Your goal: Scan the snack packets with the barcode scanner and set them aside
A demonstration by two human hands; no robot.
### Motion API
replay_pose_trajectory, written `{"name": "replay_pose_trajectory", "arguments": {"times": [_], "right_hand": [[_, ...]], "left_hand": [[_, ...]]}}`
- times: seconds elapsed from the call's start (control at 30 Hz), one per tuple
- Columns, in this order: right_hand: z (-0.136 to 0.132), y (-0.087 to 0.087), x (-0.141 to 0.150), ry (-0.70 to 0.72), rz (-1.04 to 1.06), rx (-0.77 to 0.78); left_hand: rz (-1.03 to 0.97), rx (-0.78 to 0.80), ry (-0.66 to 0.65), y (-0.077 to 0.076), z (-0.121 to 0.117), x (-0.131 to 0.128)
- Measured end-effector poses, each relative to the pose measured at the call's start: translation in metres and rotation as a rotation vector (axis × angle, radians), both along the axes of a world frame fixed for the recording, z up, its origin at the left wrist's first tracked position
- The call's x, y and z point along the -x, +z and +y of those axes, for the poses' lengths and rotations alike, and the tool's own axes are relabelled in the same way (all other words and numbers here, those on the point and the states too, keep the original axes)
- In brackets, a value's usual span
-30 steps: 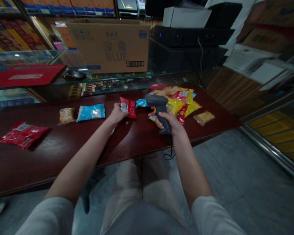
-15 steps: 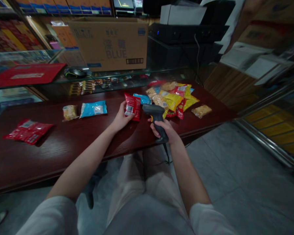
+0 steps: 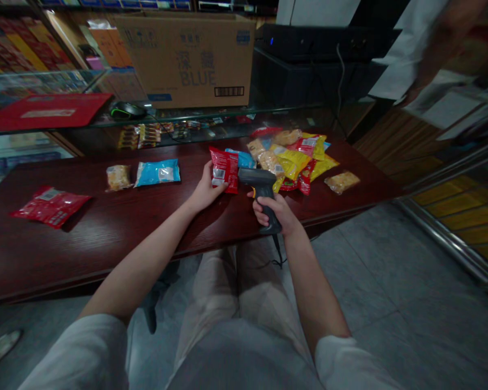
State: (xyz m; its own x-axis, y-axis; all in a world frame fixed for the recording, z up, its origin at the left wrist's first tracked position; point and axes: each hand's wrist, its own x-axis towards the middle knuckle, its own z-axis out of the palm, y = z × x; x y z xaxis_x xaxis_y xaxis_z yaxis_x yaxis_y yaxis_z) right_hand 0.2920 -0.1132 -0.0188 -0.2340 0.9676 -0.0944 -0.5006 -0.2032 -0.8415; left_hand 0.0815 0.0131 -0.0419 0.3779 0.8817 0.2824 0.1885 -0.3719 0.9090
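Observation:
My left hand (image 3: 206, 188) grips a red snack packet (image 3: 226, 167) by its left edge, with the white barcode label facing up. Wrapped around the handle of a dark grey barcode scanner (image 3: 260, 177) is my right hand (image 3: 278, 212). The scanner's head points left at the red packet, close beside it. Behind the scanner lies a pile of yellow, red and clear snack packets (image 3: 293, 161), with a blue packet (image 3: 241, 158) at its left side. Left of my hands lie a blue packet (image 3: 158, 172), a clear-wrapped snack (image 3: 119, 177) and another red packet (image 3: 51, 206).
A cardboard box (image 3: 191, 65) stands on the glass shelf behind the dark red table (image 3: 146, 227). On that shelf are a computer mouse (image 3: 126, 110) and a red mat (image 3: 49, 111). One clear-wrapped snack (image 3: 342, 182) lies right of the pile. A person's arm (image 3: 439, 49) shows at upper right.
The view has tipped slightly downward. My hands keep their grips on the red packet and the scanner, close together. The person's arm and white clothing at upper right have come further into view.

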Motion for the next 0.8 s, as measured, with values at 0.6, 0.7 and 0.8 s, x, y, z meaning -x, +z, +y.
{"name": "replay_pose_trajectory", "arguments": {"times": [0.6, 0.7, 0.8], "right_hand": [[0.001, 0.002, -0.006, 0.041, -0.027, 0.019], [0.001, 0.002, -0.006, 0.0, -0.009, 0.027], [0.0, 0.005, -0.005, 0.015, -0.004, 0.033]], "left_hand": [[0.062, 0.092, 0.047, 0.01, -0.004, 0.003], [0.131, 0.148, 0.082, 0.021, -0.002, 0.016], [0.206, 0.15, 0.169, 0.036, -0.002, 0.041]]}}
